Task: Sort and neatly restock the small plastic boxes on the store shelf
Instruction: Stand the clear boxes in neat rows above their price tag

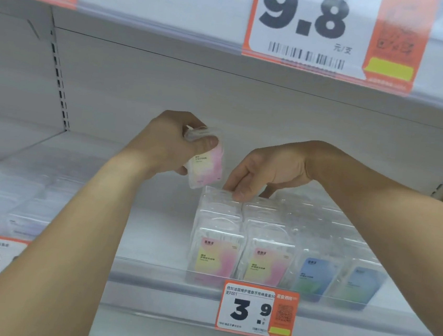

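Observation:
My left hand (167, 143) holds a small clear plastic box with a pink and yellow label (207, 166), tilted, in the air above the back of the shelf. My right hand (266, 170) reaches down with its fingertips on the top rear edge of the left-most row of clear boxes (217, 238). On the white shelf (152, 242) stand several rows of these boxes: two rows with pink-yellow labels (267, 263) and, to their right, two rows with blue labels (313, 273).
A clear plastic lip (149, 267) runs along the shelf's front edge with a 3.9 price tag (257, 311). More clear packs (6, 200) sit at the left. The upper shelf edge with a 9.8 tag (325, 31) hangs overhead. A bare gap lies left of the pink rows.

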Motion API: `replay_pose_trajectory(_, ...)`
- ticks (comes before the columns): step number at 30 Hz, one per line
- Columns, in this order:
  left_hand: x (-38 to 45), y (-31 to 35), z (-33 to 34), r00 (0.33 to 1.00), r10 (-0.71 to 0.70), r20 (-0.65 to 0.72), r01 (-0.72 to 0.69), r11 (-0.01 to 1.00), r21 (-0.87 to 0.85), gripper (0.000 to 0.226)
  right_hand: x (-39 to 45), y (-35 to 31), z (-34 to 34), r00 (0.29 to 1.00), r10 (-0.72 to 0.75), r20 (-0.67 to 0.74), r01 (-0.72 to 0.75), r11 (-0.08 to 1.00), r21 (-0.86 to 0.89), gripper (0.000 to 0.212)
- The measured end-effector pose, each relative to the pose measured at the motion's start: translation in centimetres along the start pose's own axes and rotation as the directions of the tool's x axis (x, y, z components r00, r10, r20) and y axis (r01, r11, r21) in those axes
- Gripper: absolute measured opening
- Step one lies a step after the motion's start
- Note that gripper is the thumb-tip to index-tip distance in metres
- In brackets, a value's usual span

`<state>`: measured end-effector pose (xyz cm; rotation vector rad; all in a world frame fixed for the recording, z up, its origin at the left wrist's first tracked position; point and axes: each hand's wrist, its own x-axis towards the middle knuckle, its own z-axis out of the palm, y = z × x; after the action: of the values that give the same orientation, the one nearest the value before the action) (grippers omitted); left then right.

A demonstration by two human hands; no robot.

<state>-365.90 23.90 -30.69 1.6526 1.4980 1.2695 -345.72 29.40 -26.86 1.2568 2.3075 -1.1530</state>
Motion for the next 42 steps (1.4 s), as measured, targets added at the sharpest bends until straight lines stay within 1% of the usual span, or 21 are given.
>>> replay_pose_trajectory(2,0.0,-0.4,0.4,0.999,-0.033,0.034,0.032,0.999,0.013,0.028,-0.1,-0.1,-0.2,0.999,0.015,-0.032,-0.016,0.999,-0.036,0.031)
replay_pose_trajectory(4,0.0,-0.8,0.8,0.993,-0.082,0.082,0.08,0.996,0.026,0.03,-0.2,-0.2,-0.4,0.994,0.021,-0.111,-0.028,0.998,-0.063,0.033)
replay_pose_trajectory(6,0.0,-1.0,1.3,0.976,-0.148,0.16,0.146,0.989,0.021,0.033,-0.2,-0.3,-0.9,0.98,0.005,-0.197,-0.017,0.998,-0.057,0.036)
replay_pose_trajectory(8,-0.1,-0.9,1.8,0.938,-0.219,0.268,0.218,0.975,0.033,0.029,0.0,-0.3,-1.4,0.967,-0.011,-0.254,0.005,1.0,-0.023,0.041)
replay_pose_trajectory(11,-0.3,-0.6,2.3,0.871,-0.297,0.392,0.292,0.954,0.073,0.025,0.2,-0.4,-1.6,0.974,-0.035,-0.224,0.055,0.995,0.082,0.047)
replay_pose_trajectory(13,-0.5,-0.5,2.2,0.848,-0.311,0.429,0.312,0.948,0.07,0.026,0.6,-0.3,-1.4,0.978,-0.053,-0.202,0.074,0.993,0.095,0.041)
replay_pose_trajectory(14,-0.6,-0.5,2.0,0.837,-0.316,0.446,0.32,0.945,0.068,0.031,0.9,-0.3,-1.2,0.978,-0.056,-0.203,0.075,0.993,0.087,0.039)
replay_pose_trajectory(16,-0.7,-0.5,1.7,0.816,-0.335,0.471,0.347,0.936,0.065,0.042,1.4,-0.1,-0.9,0.978,-0.053,-0.202,0.073,0.993,0.096,0.038)
replay_pose_trajectory(20,-0.7,-0.9,1.1,0.784,-0.392,0.481,0.405,0.911,0.082,0.03,1.7,0.2,-0.7,0.984,-0.062,-0.168,0.077,0.993,0.087,0.036)
replay_pose_trajectory(25,-1.2,-0.7,0.7,0.726,-0.414,0.548,0.427,0.897,0.112,0.042,1.4,0.2,-1.3,0.995,-0.039,-0.09,0.043,0.998,0.047,0.032)
replay_pose_trajectory(27,-1.2,-0.8,0.6,0.721,-0.415,0.555,0.424,0.898,0.121,0.046,1.6,-0.1,-1.6,0.995,-0.024,-0.092,0.027,0.999,0.038,0.03)
replay_pose_trajectory(29,-1.1,-1.0,0.4,0.741,-0.415,0.528,0.399,0.904,0.151,0.046,2.4,-0.5,-1.8,0.983,-0.027,-0.183,0.033,0.999,0.027,0.027)
replay_pose_trajectory(31,-0.9,-1.3,-0.1,0.806,-0.398,0.438,0.368,0.917,0.156,0.042,3.7,-1.0,-2.2,0.944,-0.047,-0.328,0.06,0.998,0.03,0.022)
replay_pose_trajectory(32,-0.7,-1.5,-0.5,0.853,-0.377,0.361,0.349,0.926,0.143,0.038,4.6,-1.4,-2.4,0.912,-0.065,-0.404,0.086,0.996,0.034,0.02)
replay_pose_trajectory(34,-0.4,-2.2,-1.5,0.942,-0.303,0.144,0.285,0.949,0.134,0.027,7.1,-2.4,-2.8,0.843,-0.125,-0.524,0.156,0.988,0.015,0.019)
replay_pose_trajectory(35,-0.3,-2.5,-1.9,0.968,-0.25,0.031,0.242,0.957,0.16,0.022,8.6,-3.0,-2.9,0.816,-0.161,-0.556,0.178,0.984,-0.024,0.022)
replay_pose_trajectory(36,-0.2,-2.8,-2.4,0.979,-0.194,-0.064,0.203,0.957,0.207,0.019,10.2,-3.7,-3.1,0.805,-0.199,-0.56,0.174,0.98,-0.098,0.028)
replay_pose_trajectory(37,-0.1,-3.2,-2.8,0.98,-0.148,-0.13,0.179,0.947,0.266,0.016,11.8,-4.4,-3.2,0.816,-0.229,-0.531,0.139,0.969,-0.204,0.038)
replay_pose_trajectory(38,-0.1,-3.5,-3.1,0.979,-0.12,-0.167,0.169,0.931,0.323,0.015,13.4,-5.0,-3.3,0.846,-0.236,-0.479,0.083,0.944,-0.318,0.05)
replay_pose_trajectory(40,-0.2,-4.0,-3.4,0.976,-0.115,-0.186,0.181,0.902,0.391,0.017,16.3,-5.7,-3.2,0.915,-0.18,-0.362,-0.022,0.872,-0.49,0.076)
replay_pose_trajectory(42,-0.2,-4.7,-3.7,0.972,-0.13,-0.196,0.204,0.884,0.422,0.023,18.7,-6.0,-2.8,0.952,-0.078,-0.295,-0.108,0.819,-0.564,0.092)
